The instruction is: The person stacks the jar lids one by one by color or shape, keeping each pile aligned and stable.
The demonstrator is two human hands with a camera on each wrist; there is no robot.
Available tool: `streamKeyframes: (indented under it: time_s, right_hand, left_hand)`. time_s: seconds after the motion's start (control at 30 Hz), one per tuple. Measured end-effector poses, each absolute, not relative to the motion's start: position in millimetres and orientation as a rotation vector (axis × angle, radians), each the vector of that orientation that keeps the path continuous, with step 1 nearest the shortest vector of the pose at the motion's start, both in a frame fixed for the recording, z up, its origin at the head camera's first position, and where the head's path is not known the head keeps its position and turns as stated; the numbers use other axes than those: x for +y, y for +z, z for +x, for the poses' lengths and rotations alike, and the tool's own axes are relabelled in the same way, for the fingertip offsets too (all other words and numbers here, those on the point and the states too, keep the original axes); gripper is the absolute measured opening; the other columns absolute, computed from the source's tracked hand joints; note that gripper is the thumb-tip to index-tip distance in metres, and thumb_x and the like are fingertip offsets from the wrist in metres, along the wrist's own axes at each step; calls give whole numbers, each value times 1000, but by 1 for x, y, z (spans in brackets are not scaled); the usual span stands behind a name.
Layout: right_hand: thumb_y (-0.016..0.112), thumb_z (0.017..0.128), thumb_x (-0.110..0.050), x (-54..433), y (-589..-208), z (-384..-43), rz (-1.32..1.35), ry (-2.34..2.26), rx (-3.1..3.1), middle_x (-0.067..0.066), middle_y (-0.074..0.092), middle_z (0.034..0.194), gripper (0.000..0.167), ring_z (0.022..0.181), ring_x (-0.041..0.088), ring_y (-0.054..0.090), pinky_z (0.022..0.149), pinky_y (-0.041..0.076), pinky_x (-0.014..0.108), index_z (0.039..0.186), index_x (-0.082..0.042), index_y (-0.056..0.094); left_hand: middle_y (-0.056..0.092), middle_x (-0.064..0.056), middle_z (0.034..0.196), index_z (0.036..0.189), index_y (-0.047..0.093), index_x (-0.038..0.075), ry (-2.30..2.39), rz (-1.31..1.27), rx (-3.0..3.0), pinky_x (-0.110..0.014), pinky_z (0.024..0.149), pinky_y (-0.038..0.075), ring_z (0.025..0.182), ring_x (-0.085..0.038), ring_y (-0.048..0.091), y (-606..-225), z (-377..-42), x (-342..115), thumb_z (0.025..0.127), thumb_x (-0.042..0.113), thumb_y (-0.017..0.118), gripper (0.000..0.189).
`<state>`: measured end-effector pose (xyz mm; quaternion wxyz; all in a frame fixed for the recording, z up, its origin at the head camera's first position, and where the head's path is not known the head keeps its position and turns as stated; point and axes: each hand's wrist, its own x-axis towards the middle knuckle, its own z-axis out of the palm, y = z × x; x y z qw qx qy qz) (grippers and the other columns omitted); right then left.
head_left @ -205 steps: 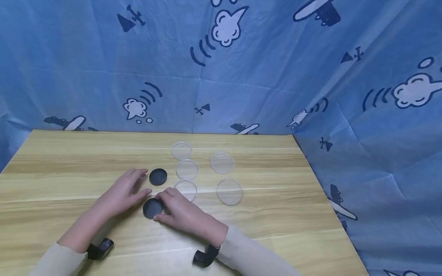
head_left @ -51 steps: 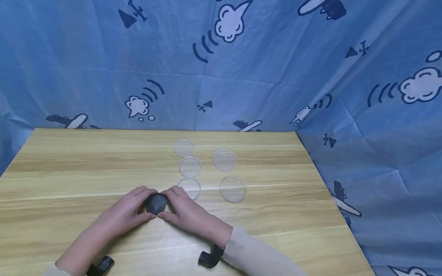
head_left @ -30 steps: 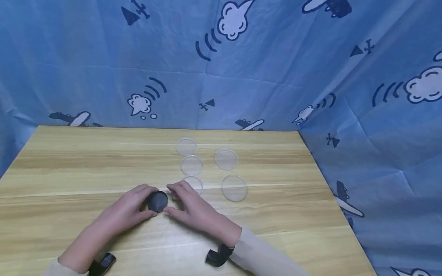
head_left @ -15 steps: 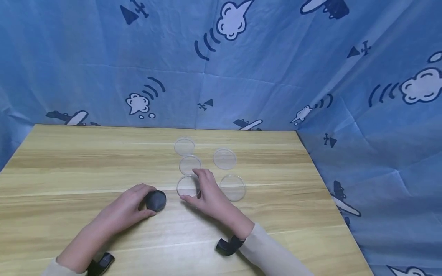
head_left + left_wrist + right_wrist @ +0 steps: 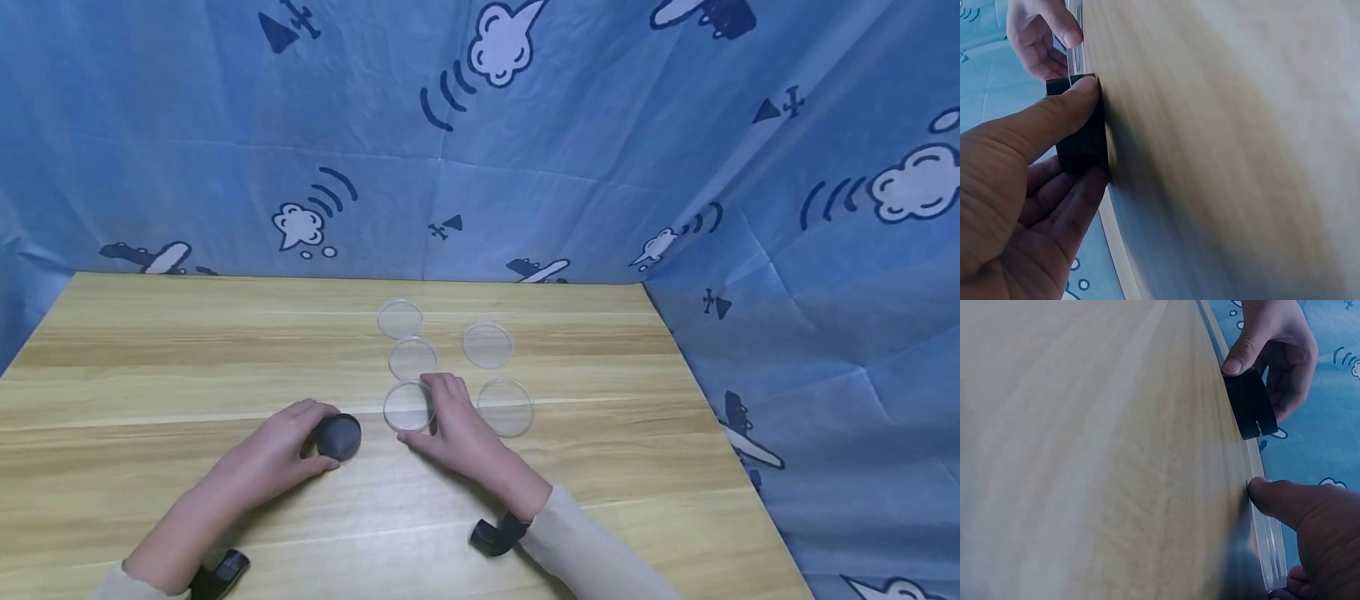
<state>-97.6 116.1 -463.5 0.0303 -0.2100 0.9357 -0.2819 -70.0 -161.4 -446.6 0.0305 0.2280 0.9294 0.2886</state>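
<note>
My left hand (image 5: 273, 446) holds a stack of two shallow black round lids (image 5: 340, 437) on the wooden table, thumb at the near side and fingers at the far side. A seam between the two black layers shows on the stack (image 5: 1251, 403) in the right wrist view. To its right, my right hand (image 5: 468, 433) grips the rim of a clear round dish (image 5: 405, 407), thumb on the near edge and fingertips on the far edge. In the right wrist view the clear dish (image 5: 1269, 553) looks low and flat on the table, with some fingers hidden behind it.
Beyond the right hand lie more clear round dishes: a middle one (image 5: 412, 358), a far one (image 5: 400, 319), and two at the right, one farther (image 5: 487, 345) and one nearer (image 5: 506, 408). A blue printed curtain (image 5: 420, 150) borders the table (image 5: 187, 358).
The two black lids lay apart at first and are now stacked. My right hand has let go of the stack and moved right to the nearest clear dish; my left hand keeps its hold.
</note>
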Motion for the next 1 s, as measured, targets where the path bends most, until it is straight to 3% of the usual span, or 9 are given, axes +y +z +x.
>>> streamKeyframes:
  time_s: [0.23,0.73,1.0]
  right_hand:
    - [86,87,-35,118,-465,-99,-701,-846,2912,16,57,139,79,129,27,53,111,51,42,145,1,48]
    - [88,83,-39,125,-462,-95,-664,-933,2807,14,59,139,84,129,25,54,113,50,41,147,-1,48]
    - [87,84,-37,129,-461,-87,-728,-934,2797,13,59,140,78,129,24,55,112,51,41,145,-3,51]
  left_hand:
    - [72,-13,121,126,67,3,894,692,2867,-51,98,59,114,-32,71,-448,-70,-160,79,19,92,55]
    - [72,-13,119,126,66,2,882,689,2873,-51,98,59,113,-31,71,-445,-70,-159,80,17,91,55]
    - [72,-12,119,126,66,3,879,691,2879,-50,96,59,112,-30,70,-446,-68,-160,81,19,91,54]
